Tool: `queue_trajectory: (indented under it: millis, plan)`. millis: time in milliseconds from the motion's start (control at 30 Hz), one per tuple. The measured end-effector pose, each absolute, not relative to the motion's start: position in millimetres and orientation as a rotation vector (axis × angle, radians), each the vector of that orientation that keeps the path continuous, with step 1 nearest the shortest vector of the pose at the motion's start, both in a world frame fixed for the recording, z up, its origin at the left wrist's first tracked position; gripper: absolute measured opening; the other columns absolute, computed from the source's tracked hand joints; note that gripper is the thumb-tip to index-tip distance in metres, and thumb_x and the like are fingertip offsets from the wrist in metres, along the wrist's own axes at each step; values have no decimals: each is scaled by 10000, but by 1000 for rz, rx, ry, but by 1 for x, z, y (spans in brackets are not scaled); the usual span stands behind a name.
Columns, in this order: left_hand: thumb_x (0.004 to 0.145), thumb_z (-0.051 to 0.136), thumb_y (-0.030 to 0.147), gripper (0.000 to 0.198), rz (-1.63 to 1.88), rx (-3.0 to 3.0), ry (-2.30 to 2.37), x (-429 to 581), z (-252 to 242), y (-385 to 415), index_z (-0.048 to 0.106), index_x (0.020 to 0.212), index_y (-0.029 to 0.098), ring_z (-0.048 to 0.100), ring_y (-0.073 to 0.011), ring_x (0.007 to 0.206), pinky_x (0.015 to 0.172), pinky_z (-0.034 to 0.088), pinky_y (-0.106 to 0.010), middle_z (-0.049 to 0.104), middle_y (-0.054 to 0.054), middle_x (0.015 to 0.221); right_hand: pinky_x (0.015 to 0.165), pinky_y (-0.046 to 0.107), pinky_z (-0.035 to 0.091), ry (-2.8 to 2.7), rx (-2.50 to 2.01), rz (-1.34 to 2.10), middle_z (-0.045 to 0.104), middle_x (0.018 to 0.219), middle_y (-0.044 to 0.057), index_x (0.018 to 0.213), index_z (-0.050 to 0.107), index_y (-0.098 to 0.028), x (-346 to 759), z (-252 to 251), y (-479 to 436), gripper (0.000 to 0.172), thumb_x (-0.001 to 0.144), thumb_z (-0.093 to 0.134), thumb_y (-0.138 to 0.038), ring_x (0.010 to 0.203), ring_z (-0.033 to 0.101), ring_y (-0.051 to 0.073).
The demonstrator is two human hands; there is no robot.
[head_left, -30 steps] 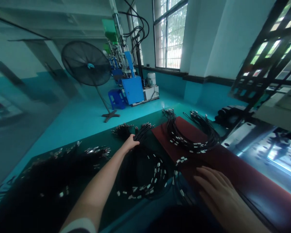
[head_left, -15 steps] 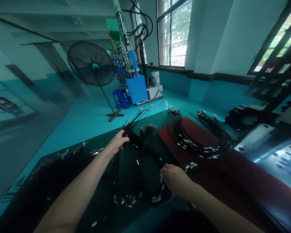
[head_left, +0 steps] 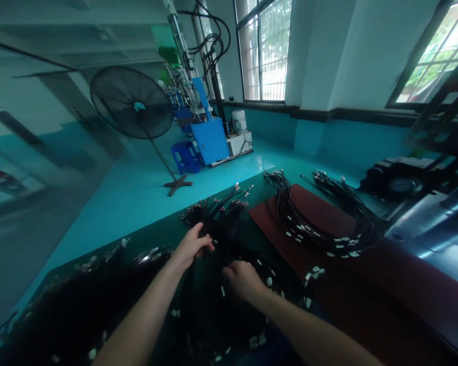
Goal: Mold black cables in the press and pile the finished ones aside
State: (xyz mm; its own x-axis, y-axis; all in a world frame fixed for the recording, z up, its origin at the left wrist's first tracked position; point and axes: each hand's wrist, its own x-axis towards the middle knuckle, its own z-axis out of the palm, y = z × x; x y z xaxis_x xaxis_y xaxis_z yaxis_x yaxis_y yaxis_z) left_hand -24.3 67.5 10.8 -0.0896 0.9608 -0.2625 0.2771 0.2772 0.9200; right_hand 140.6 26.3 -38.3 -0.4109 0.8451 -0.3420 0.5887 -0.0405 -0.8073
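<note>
My left hand (head_left: 193, 245) is closed around a bundle of thin black cables (head_left: 217, 213) near their metal-tipped ends, on the dark green table top (head_left: 164, 229). My right hand (head_left: 241, 278) is closed on the same bundle a little nearer to me, among its white tags. The cables fan out past my left hand toward the table's far edge. The rest of the bundle lies dark and tangled under both forearms.
A second coil of tagged black cables (head_left: 320, 229) lies on a dark red mat (head_left: 366, 274) at right. More cables (head_left: 99, 264) spread at left. Beyond the table stand a floor fan (head_left: 132, 104) and a blue machine (head_left: 209, 137) on the teal floor.
My right hand moved left from the red mat onto the bundle and closed on it. My left hand lifted the cable ends, then lowered them slightly.
</note>
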Motion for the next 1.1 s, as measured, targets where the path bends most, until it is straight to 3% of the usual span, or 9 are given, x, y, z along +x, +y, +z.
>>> queue_trajectory:
  millis: [167, 267, 400, 533, 667, 767, 867, 967, 1100]
  plan:
    - [570, 605, 292, 289, 977, 1168, 1531, -33, 21, 55, 383, 729, 199, 451, -66, 385, 299, 169, -136, 468, 86, 495, 281, 169, 379, -1511, -1599, 1681, 553, 617, -18, 886, 439, -159, 116, -59, 54, 106, 867, 405, -257, 353, 510, 89]
    - [568, 617, 288, 297, 984, 1143, 1524, -38, 13, 56, 391, 737, 198, 443, -57, 394, 289, 172, -135, 454, 89, 536, 251, 140, 331, -1394, -1568, 1688, 514, 611, -43, 841, 442, -177, 116, -64, 55, 45, 849, 413, -211, 331, 473, 65]
    - [570, 619, 275, 296, 974, 1146, 1527, -39, 3, 63, 391, 742, 195, 433, -51, 402, 290, 178, -134, 450, 86, 561, 261, 131, 360, -1364, -1524, 1654, 511, 643, -44, 816, 452, -176, 117, -68, 54, 118, 855, 341, -168, 355, 513, 61]
    - [596, 599, 276, 268, 913, 1185, 1519, -33, 3, 65, 393, 746, 193, 408, -53, 379, 302, 183, -140, 459, 81, 516, 305, 148, 415, -1413, -1568, 1601, 553, 695, -22, 882, 413, -164, 110, -67, 61, 113, 884, 323, -231, 399, 558, 72]
    - [595, 588, 263, 253, 860, 1238, 1569, -26, -2, 67, 405, 757, 195, 412, -61, 379, 309, 191, -148, 475, 77, 525, 390, 207, 457, -1656, -1637, 1412, 595, 709, 17, 885, 453, -155, 113, -56, 57, 116, 844, 442, -263, 463, 586, 119]
    - [590, 611, 275, 262, 825, 1340, 1641, -16, -18, 75, 434, 765, 193, 478, -83, 446, 350, 274, -164, 525, 56, 603, 648, 300, 489, -1938, -1604, 1101, 615, 846, 64, 864, 522, -170, 134, -42, 47, 86, 784, 497, -152, 740, 617, 196]
    - [536, 694, 336, 384, 783, 1490, 1737, -4, -38, 85, 466, 806, 186, 591, -167, 668, 542, 434, -229, 607, -7, 731, 851, 405, 388, -2126, -1589, 750, 546, 1054, 135, 991, 524, -153, 160, -33, 43, 233, 783, 448, -80, 1022, 490, 276]
    - [497, 728, 357, 483, 683, 1611, 1885, 5, -52, 92, 480, 874, 183, 595, -250, 869, 710, 452, -304, 631, -76, 878, 817, 428, 379, -2228, -1642, 544, 532, 1020, 195, 1026, 517, -71, 174, -36, 48, 261, 772, 456, -67, 1008, 455, 316]
    - [596, 610, 230, 283, 719, 1661, 1937, 2, -54, 93, 483, 846, 190, 601, -215, 820, 706, 451, -290, 623, -51, 849, 700, 338, 408, -2318, -1653, 486, 579, 890, 143, 879, 566, -98, 176, -47, 55, 183, 744, 460, -34, 860, 512, 256]
